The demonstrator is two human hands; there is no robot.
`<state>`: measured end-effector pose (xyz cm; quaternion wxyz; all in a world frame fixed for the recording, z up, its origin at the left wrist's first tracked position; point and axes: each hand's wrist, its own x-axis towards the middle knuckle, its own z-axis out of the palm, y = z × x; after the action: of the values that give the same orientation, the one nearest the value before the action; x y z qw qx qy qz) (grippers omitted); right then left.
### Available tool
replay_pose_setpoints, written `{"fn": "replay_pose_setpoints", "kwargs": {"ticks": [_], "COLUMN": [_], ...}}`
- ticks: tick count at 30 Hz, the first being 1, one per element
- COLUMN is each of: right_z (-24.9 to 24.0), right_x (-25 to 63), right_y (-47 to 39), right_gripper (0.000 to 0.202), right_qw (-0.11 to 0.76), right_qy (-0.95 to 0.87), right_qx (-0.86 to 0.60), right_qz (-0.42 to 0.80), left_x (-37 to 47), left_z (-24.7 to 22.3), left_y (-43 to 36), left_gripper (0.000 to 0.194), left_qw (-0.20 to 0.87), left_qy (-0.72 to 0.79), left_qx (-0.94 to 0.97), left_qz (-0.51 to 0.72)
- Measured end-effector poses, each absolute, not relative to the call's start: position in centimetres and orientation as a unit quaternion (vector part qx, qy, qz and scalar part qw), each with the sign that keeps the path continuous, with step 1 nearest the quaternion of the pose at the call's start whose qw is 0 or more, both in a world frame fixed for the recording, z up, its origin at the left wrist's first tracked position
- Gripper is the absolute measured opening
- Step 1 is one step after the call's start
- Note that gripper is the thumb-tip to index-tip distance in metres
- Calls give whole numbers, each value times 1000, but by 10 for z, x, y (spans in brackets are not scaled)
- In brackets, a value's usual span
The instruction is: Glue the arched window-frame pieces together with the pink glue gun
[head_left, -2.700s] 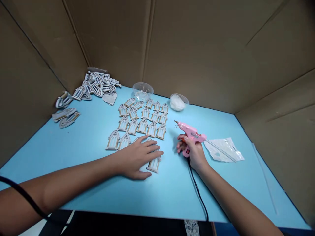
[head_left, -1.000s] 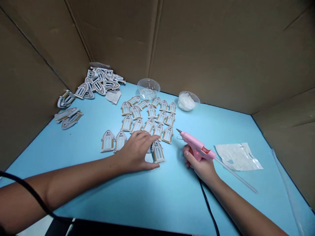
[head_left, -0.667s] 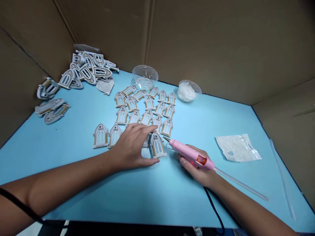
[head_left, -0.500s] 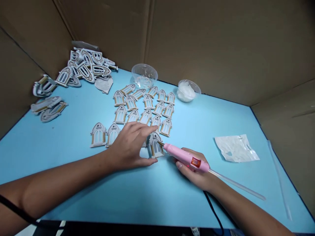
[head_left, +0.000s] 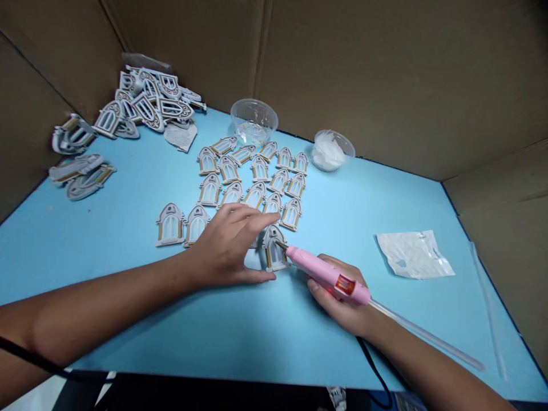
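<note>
My right hand [head_left: 338, 291] is wrapped round a pink glue gun [head_left: 321, 271], with a clear glue stick [head_left: 423, 332] sticking out of its back. The gun's metal nozzle touches or hovers over the upper part of a small arched window piece [head_left: 274, 251]. Around that piece my left hand [head_left: 235, 242] curves, forefinger at its top and thumb near its lower left corner; whether they touch it is hard to tell. Rows of similar white and gold arched pieces [head_left: 254, 196] lie beyond the hand, partly hidden by it, with two more [head_left: 170, 224] to its left.
At the back left is a heap of larger arched frames [head_left: 148, 105]. Two clear plastic cups [head_left: 253, 120] [head_left: 331, 151] stand at the back, the right one holding white material. On the right lie a white packet [head_left: 414, 255] and another glue stick [head_left: 488, 308]. Cardboard walls [head_left: 363, 74] surround the blue table [head_left: 205, 337].
The view has shifted slightly. Both hands keep nearly the same pose around the piece, and the glue gun's nozzle remains at its upper part.
</note>
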<state>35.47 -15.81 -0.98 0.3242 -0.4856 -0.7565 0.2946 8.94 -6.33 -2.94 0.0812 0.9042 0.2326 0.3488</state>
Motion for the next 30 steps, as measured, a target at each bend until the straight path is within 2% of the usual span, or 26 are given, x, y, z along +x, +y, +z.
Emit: {"fn": "replay_pose_setpoints", "kwargs": {"ticks": [9, 30], "right_z": [-9, -13], "right_x": [354, 355], "right_y": [-159, -161], "right_gripper": [26, 27], "right_qw": [322, 316], "right_qy": [-757, -752], "right_qx": [-488, -498], "right_qz": [292, 294], "left_x": [91, 94], "left_z": [-30, -30], "left_y": [-62, -64], "left_gripper": [82, 75], "left_qw": [64, 61], "left_qy": [224, 220], "left_qx": [910, 914], "left_qz": [344, 337]}}
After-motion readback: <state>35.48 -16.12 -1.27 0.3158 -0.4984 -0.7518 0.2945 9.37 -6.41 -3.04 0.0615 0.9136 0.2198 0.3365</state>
